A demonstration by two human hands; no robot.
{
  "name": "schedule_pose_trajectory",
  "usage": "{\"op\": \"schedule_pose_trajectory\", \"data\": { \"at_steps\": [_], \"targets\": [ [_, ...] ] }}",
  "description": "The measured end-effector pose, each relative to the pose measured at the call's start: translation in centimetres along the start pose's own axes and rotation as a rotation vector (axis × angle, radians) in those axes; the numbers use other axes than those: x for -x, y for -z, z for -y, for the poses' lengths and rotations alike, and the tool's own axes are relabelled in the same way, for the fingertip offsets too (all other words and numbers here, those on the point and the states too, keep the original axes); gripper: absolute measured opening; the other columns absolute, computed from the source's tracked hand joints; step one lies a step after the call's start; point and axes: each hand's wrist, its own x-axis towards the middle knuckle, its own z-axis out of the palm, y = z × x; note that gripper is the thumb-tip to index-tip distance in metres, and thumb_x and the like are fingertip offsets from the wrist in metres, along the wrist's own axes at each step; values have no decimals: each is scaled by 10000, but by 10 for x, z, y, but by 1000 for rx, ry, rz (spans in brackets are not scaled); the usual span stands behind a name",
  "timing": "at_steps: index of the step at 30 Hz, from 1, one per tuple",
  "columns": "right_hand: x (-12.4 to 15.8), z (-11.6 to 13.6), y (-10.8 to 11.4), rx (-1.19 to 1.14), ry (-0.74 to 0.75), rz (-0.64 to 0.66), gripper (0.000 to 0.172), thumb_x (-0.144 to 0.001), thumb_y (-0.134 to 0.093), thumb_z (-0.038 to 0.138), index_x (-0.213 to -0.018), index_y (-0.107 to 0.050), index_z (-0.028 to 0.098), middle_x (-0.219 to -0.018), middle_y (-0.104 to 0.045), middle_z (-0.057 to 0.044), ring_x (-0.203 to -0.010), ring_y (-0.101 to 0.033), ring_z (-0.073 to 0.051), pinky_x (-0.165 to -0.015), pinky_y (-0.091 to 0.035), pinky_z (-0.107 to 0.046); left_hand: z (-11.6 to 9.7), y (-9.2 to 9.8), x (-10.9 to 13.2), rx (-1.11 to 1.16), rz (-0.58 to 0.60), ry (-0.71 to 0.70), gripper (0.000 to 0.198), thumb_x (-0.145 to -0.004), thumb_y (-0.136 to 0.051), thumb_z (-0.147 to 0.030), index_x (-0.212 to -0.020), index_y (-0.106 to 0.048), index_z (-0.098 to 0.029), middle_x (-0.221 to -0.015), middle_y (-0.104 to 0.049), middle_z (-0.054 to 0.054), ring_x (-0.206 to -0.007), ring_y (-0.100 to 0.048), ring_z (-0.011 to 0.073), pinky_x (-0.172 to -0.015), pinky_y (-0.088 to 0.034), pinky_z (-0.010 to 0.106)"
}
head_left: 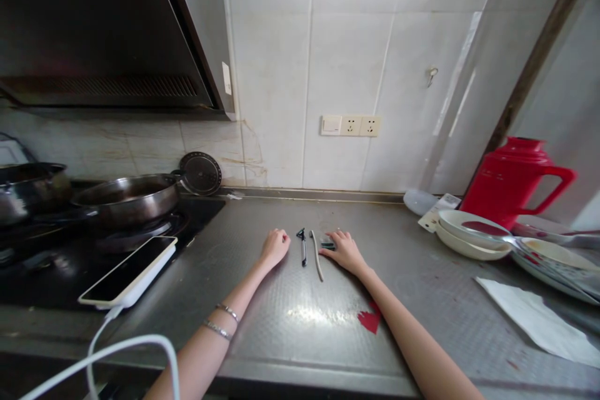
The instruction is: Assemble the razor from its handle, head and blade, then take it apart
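Observation:
My left hand (pixel 275 249) rests on the steel counter, fingers curled into a loose fist, with nothing visible in it. Just right of it lies a razor (pixel 304 249) with a dark head and a silver-and-black handle, untouched. Beside the razor is a thin, slightly bent whitish stick (pixel 317 257), its kind unclear. My right hand (pixel 345 252) lies on the counter right of the stick, thumb and fingers around a small clear-and-dark item (pixel 327 242). The hand partly covers that item, so I cannot make out its kind.
A phone (pixel 129 272) with a white cable (pixel 107 344) lies by the stove (pixel 37 275), where a pan (pixel 131 200) stands. At right are a red thermos (pixel 510 181), stacked bowls (pixel 469 244) and a white tissue (pixel 534 319). A red patch (pixel 369 320) marks the counter.

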Motion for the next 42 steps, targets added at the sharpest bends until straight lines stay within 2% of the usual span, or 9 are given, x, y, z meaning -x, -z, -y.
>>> {"op": "schedule_pose_trajectory", "data": {
  "at_steps": [5,9,13,19,25,29,32,39,42],
  "targets": [
    [1,-5,2,-23,35,-37,594,-724,-536,601,-1163,-544,201,-1093,-581,-112,-1022,-476,-271,-838,-375,-360,0,1,0,-15,6,6,190,-803,-451,-173,-718,-618,-140,-792,-612,77,-799,-546,165,-749,-395,269],
    [0,-20,10,1,21,-76,508,-786,-492,538,-1158,-550,197,-1083,-601,-109,-1020,-491,-264,-836,-391,-356,5,8,0,-97,0,3,195,-823,-433,-198,-773,-614,-147,-856,-604,86,-866,-538,174,-785,-390,270],
    [1,-47,20,106,-70,-85,429,-859,-403,439,-1178,-543,189,-1150,-592,-115,-1120,-461,-256,-866,-389,-346,19,18,-2,-234,16,31,216,-835,-421,-264,-895,-600,-158,-964,-596,103,-963,-516,207,-839,-376,301],
    [7,-78,21,221,-212,-18,431,-864,-374,361,-1215,-516,155,-1189,-581,-130,-1183,-435,-257,-912,-366,-355,42,19,-3,-337,96,72,388,-852,-373,-378,-1131,-531,-159,-1189,-535,139,-1141,-444,274,-926,-331,372],
    [9,-76,21,238,-248,21,433,-857,-354,367,-1195,-526,158,-1149,-602,-137,-1088,-521,-243,-882,-370,-338,44,16,-1,-318,144,109,448,-855,-358,-405,-1207,-490,-163,-1333,-428,166,-1263,-323,318,-991,-255,425],
    [10,-74,24,215,-245,29,361,-850,-364,347,-1096,-587,205,-1103,-631,-104,-1047,-545,-231,-842,-383,-320,42,18,0,-291,135,110,449,-853,-367,-389,-1209,-493,-147,-1331,-428,179,-1262,-326,312,-995,-248,421],
    [10,-74,25,209,-238,22,337,-848,-367,332,-1037,-620,215,-1156,-610,-90,-1085,-526,-227,-864,-377,-317,41,19,0,-285,130,107,429,-850,-380,-384,-1190,-507,-155,-1324,-439,170,-1258,-332,297,-991,-255,408],
    [10,-75,23,210,-237,11,357,-841,-370,325,-1051,-633,206,-1216,-577,-88,-1126,-509,-217,-909,-372,-321,43,19,0,-296,134,107,424,-854,-375,-390,-1191,-504,-166,-1315,-449,154,-1250,-337,287,-987,-258,395],
    [10,-75,23,212,-245,8,362,-833,-381,321,-1065,-633,201,-1222,-573,-90,-1132,-505,-220,-917,-369,-325,35,22,1,-290,96,108,422,-857,-371,-392,-1178,-507,-153,-1291,-461,162,-1221,-361,294,-975,-268,404]
  ]
}}
